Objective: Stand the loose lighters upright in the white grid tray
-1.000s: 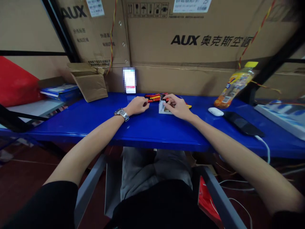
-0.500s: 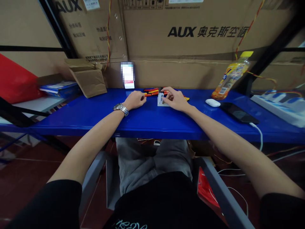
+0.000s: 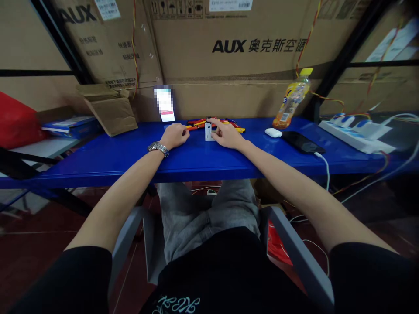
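White box (image 3: 208, 134) stands upright on the bench (image 3: 203, 161). Right hand (image 3: 229, 134) at box: index over top, thumb in front; can't tell if clamped. Left hand (image 3: 175, 135) left of box, fingers curled in, any grip hidden. Red-yellow slim items (image 3: 196, 127) loose behind box. My read: box set up, loose items remain; box contents hidden, so done count unknown.

The tabletop (image 3: 196, 163) is smooth and glossy. Along its far edge stand a matt, creased cardboard box (image 3: 111, 115) toward the left corner and a shiny, clear plastic bottle (image 3: 290, 104) toward the right. The small white box (image 3: 208, 133) looks smooth, card or plastic unclear; the watch (image 3: 159, 148) is shiny metal.
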`<state>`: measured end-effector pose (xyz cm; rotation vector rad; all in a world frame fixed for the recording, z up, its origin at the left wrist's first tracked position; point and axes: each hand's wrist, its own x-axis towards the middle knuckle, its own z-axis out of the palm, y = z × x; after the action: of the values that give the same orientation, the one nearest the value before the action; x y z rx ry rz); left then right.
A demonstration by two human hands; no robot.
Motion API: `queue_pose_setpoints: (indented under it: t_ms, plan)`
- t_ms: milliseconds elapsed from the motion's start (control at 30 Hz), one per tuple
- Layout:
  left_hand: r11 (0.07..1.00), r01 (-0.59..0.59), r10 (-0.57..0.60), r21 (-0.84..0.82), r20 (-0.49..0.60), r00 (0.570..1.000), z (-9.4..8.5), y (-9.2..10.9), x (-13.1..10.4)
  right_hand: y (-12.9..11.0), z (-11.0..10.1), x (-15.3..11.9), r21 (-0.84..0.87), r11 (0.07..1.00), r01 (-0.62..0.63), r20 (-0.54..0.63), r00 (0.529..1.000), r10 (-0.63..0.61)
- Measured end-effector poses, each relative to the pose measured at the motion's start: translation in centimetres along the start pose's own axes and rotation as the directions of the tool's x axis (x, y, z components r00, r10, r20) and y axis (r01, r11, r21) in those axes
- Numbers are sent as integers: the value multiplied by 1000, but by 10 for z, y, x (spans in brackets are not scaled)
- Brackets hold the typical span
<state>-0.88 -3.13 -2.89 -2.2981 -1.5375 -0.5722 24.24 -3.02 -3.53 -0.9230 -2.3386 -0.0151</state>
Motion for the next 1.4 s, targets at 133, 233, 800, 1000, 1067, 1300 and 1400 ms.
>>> queue_pose_setpoints:
  t_ms: [133, 233, 800, 1000, 1067, 1300, 1400]
  plan:
    - [999, 35, -34, 23, -17, 999, -6, 7, -8, -2, 2, -1, -67, 998, -4, -24, 1000, 3]
    - [998, 59, -58, 19, -36, 998, -11, 13, -15, -6, 3, -2, -105, 994, -13, -40, 999, 9]
    - [982, 96, -90, 165, -44, 995, -16, 19, -19, -6, 0, -5, -166, 984, -70, -71, 996, 59]
    - [990, 69, -68, 125, -19, 998, -16, 23, -20, -7, -2, -6, -162, 985, -55, -60, 997, 46]
    - [993, 55, -54, 103, -17, 998, -15, 22, -20, -6, 0, -5, -159, 985, -67, -63, 996, 58]
    - [998, -49, 49, -41, 7, 999, -3, 10, -18, 3, 11, 2, -72, 996, -45, -72, 997, 40]
    - [991, -70, 73, -113, 20, 997, 5, 2, -15, 3, 13, 3, -39, 998, -39, -93, 995, 36]
